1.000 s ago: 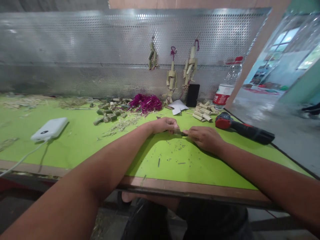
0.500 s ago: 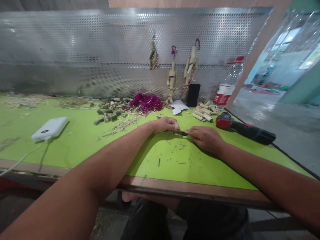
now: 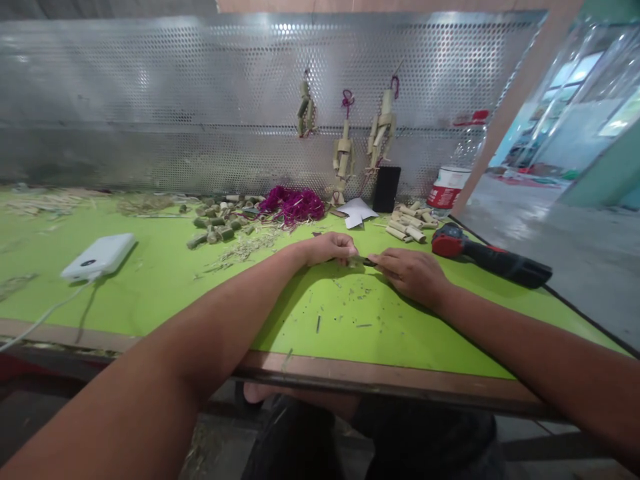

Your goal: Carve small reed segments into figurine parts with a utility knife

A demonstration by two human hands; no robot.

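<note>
Over the green tabletop [image 3: 310, 307], my left hand [image 3: 331, 249] has its fingers closed on a small piece, mostly hidden, that looks like a short bamboo bit. Just right of it, my right hand [image 3: 411, 272] pinches a thin dark tool [image 3: 369, 262] whose tip reaches to the piece at my left fingertips. The two hands are a short gap apart. Small dark shavings [image 3: 357, 293] lie scattered on the surface below them.
Behind my hands are green bamboo pieces [image 3: 220, 227], purple string [image 3: 293, 205], white paper [image 3: 357, 212], pale bamboo pieces [image 3: 410, 223] and a black phone [image 3: 387, 189]. A red-black power tool [image 3: 493, 259] lies right, a white power bank [image 3: 99, 257] left. Bamboo figures [image 3: 344, 153] hang behind.
The dark tool and the piece between my fingertips have tilted slightly. Both hands stay in nearly the same place.
</note>
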